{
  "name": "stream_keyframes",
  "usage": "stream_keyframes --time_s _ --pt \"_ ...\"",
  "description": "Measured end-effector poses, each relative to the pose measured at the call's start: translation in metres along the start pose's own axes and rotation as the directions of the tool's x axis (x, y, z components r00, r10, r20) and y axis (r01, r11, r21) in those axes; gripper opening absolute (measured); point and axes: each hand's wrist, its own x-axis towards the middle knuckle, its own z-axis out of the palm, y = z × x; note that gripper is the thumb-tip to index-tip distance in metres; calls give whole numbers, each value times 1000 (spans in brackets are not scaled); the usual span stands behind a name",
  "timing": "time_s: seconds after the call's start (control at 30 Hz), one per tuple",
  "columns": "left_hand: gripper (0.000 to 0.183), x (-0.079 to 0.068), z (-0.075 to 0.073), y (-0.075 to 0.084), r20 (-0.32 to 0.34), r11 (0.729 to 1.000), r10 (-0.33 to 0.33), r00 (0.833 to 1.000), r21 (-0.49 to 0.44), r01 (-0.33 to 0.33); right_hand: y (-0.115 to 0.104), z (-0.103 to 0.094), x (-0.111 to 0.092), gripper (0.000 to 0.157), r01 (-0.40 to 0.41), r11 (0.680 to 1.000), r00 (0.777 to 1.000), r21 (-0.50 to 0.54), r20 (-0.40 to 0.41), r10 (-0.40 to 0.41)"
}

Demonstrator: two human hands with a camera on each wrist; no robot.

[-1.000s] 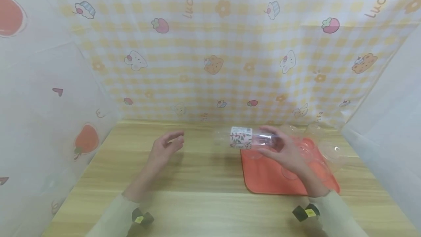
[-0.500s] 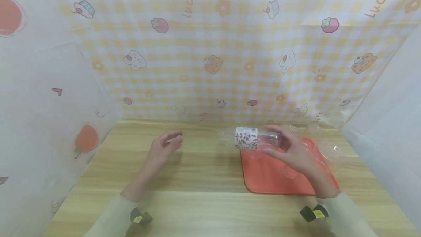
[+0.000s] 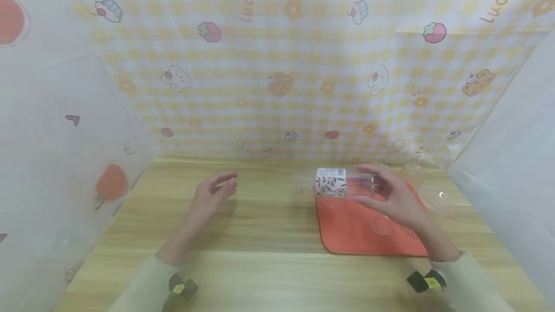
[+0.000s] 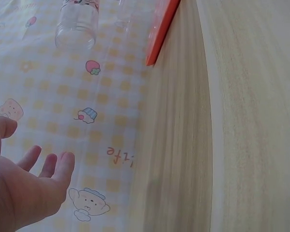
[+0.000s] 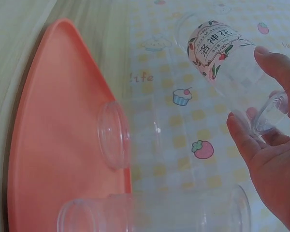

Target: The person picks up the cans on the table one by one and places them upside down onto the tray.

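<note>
In the head view my right hand grips one end of a clear plastic jar, thumb on the near side and fingers on the far side. The jar lies sideways in the air, over the left part of an orange tray. A white label with red flowers and green leaves wraps its middle, and in the right wrist view the label shows printed characters. My left hand hovers left of the jar, holding nothing. Its fingers are loosely bent in the left wrist view, apart from the jar.
Several other clear jars stand on and behind the tray; the right wrist view shows one jar and another in front. A wooden table lies below. A checked cloth hangs behind, with pale sheets on both sides.
My right hand has carried the jar to the right, farther over the tray. The left hand has drifted slightly left, its fingers much as before.
</note>
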Motion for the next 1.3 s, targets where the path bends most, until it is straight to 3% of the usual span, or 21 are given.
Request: stream_keyframes --time_s 0.2,0.57,0.8,1.3 --pt "46 -2 -3 0 -13 1000 7 1000 25 -7 -5 -5 1 73 63 995 998 -77 12 -62" --pt "45 -3 -10 -3 -25 1000 0 1000 28 1 -12 -18 2 71 54 987 997 -149 66 -45" --pt "45 -5 -14 -5 -17 999 4 1000 35 -3 -12 -26 0 72 47 967 995 -249 101 -22" --pt "43 -10 -21 -8 -43 993 3 999 116 2 -21 -45 6 72 143 930 971 -340 232 -64"
